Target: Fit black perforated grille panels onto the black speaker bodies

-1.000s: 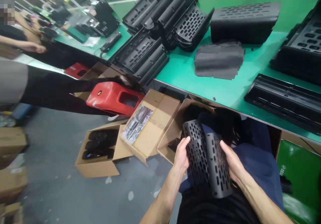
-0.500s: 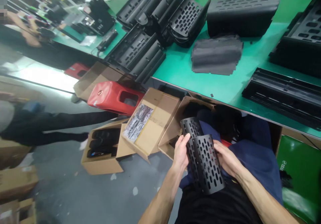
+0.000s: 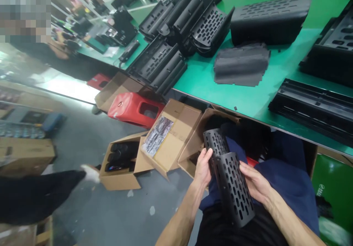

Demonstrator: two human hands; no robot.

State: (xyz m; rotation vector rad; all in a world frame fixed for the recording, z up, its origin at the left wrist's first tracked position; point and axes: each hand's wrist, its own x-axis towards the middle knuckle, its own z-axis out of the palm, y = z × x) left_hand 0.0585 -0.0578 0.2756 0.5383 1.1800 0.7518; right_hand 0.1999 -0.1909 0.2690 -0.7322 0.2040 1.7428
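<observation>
Over the lap, just below the edge of the green table point(image 3: 248, 102), the left hand point(image 3: 202, 167) and the right hand point(image 3: 255, 183) clasp a pair of black curved slotted grilles point(image 3: 234, 189) between them, fingers wrapped on either side. A second ago the two pieces lay side by side, splayed; now the nearer one overlaps the farther, so they look nested and gathered into one bundle. A person who stood by the red stool point(image 3: 135, 110) has moved off, and only a dark leg and shoe show at lower left.

Beside the left hand, an open carton point(image 3: 193, 154) gapes, its contents in shadow. Next to it, a flat box point(image 3: 173, 139) carries a bagged packet of dark parts point(image 3: 157, 135), and a third carton point(image 3: 121, 165) holds black bottle-like items point(image 3: 118, 157).
</observation>
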